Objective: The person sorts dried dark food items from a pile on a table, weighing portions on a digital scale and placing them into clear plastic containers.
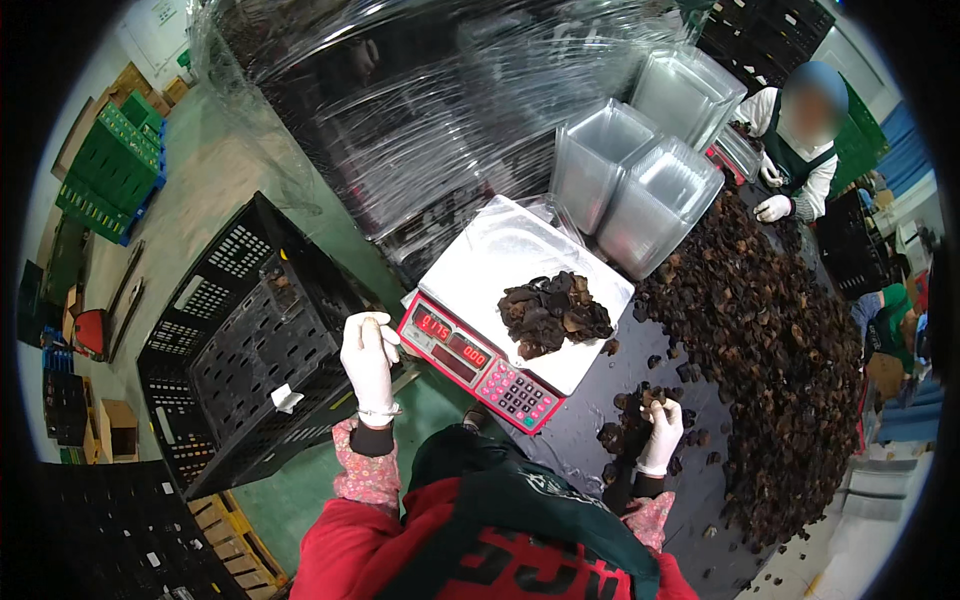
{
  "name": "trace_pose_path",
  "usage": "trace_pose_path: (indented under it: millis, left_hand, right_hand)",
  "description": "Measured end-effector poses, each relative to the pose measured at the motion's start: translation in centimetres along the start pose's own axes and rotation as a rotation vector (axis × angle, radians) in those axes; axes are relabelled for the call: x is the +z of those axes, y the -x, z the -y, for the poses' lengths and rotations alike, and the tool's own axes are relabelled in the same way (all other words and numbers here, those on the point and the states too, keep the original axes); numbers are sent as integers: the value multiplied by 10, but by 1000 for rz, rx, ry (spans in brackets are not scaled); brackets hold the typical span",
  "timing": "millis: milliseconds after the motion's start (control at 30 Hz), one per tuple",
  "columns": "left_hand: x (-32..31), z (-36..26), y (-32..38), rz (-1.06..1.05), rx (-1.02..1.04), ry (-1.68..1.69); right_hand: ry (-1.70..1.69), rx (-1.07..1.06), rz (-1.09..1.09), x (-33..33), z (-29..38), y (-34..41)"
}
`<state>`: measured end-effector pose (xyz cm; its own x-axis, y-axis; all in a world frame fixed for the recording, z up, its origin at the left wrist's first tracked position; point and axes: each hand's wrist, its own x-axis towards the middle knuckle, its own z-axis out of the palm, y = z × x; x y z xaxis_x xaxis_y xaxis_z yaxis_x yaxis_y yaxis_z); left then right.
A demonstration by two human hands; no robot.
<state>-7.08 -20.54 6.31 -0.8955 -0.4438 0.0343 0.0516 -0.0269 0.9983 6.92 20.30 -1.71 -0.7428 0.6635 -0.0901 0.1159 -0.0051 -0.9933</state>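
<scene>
My left hand (369, 360), in a white glove, is raised left of a red digital scale (480, 365), beside its display edge; its fingers are curled and whether they grip anything cannot be told. On the scale's white pan (465, 251) lies a small heap of dark dried fungus pieces (555, 311). My right hand (661, 435), also gloved in white, pinches a brownish fungus piece (652, 397) above a few loose ones on the dark table. A large pile of the same pieces (772, 360) spreads to the right.
Stacks of clear plastic containers (660, 202) stand behind the scale. A black perforated crate (247, 352) is at the left, with stretch-wrapped black crates (450, 120) beyond the scale. A co-worker (802, 150) in white gloves stands at the far right end of the pile.
</scene>
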Motion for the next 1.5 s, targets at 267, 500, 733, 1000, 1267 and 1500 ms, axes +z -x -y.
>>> trace_pose_path:
  millis: [267,500,733,1000,1267,1500]
  left_hand:
    - [-9,9,-7,31,4,41]
    - [-5,24,-7,165,-135,47]
    - [52,46,44,600,-53,-130]
    - [91,38,51,723,-411,-31]
    - [80,43,30,734,-435,104]
    - [68,37,13,763,-528,130]
  right_hand:
    - [64,-41,-83,17,1,-7]
    - [383,-222,-90,2,-10,-30]
    - [458,-486,59,90,75,-22]
    - [692,-812,149,133,78,-31]
    - [325,-483,415,122,90,-37]
    - [426,-295,292,166,81,-125]
